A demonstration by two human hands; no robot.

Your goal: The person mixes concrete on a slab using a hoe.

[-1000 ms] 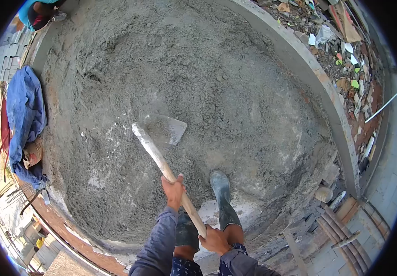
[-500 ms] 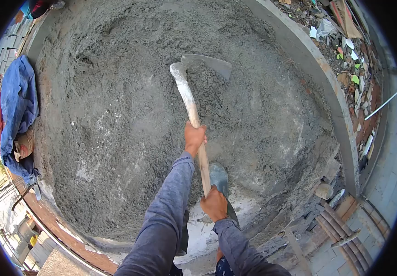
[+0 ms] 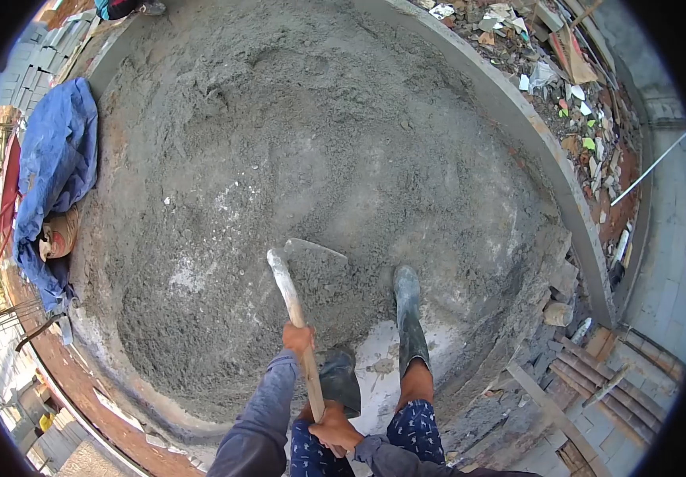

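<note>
I've got both hands wrapped round the long pale wooden handle of the grey metal hoe: my left hand is closed on it partway up the shaft, my right hand is clenched near the butt end, low by my knees. The hoe's flat blade sits down in the big round heap of grey sand-and-cement mix, just ahead of my feet.

Two grey rubber boots are in view: the right one planted at the heap's edge just right of the blade, the left one tucked behind the handle. Between them is a pale bare patch of concrete floor.

Around me: one crumpled blue tarpaulin lies against the left side of the heap, with a tan sack poking out under it. A curved grey concrete kerb rings the mix on the right, and beyond it lies a strip of mixed rubble and litter. Lower right, a stack of brown timber planks rests near loose stone chunks. It's outdoors, in bright sunlight. At the top left edge, part of another person shows, too cropped to make out more.
</note>
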